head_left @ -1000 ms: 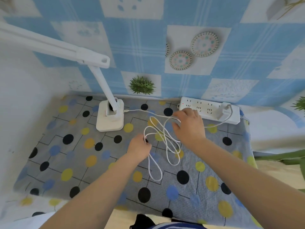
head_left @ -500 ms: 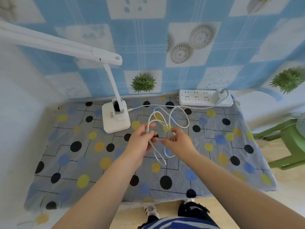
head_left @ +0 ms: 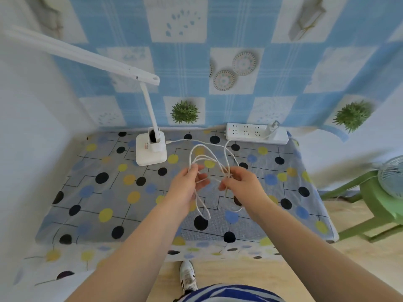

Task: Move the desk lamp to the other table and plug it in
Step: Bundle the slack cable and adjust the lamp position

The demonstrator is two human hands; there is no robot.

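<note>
My striped shirt hem (head_left: 229,294) and one white sneaker (head_left: 188,276) frame the bottom of the scene, on a pale wood floor. Above them, both my bare forearms reach over a table (head_left: 91,205) draped in a grey cloth dotted black, yellow and blue. My left hand (head_left: 187,186) is curled shut around several loops of the lamp's white cord (head_left: 201,156), fingers wrapped over the strands; my right hand (head_left: 238,182) pinches the same bundle between thumb and fingertips, just beside the left. The loops arch up between my hands and trail down onto the cloth below them. Beyond, one strand runs left into the side of the desk lamp (head_left: 151,152), whose square white base stands on the far part of the table, its stem rising to a long head angled up toward the left. Another strand runs right to a white plug (head_left: 271,128) seated in the power strip (head_left: 246,131), which lies along the table's back edge against blue-checked wall covering. At far right, off the table, stand a green stool (head_left: 370,205) and a small fan (head_left: 392,177).
</note>
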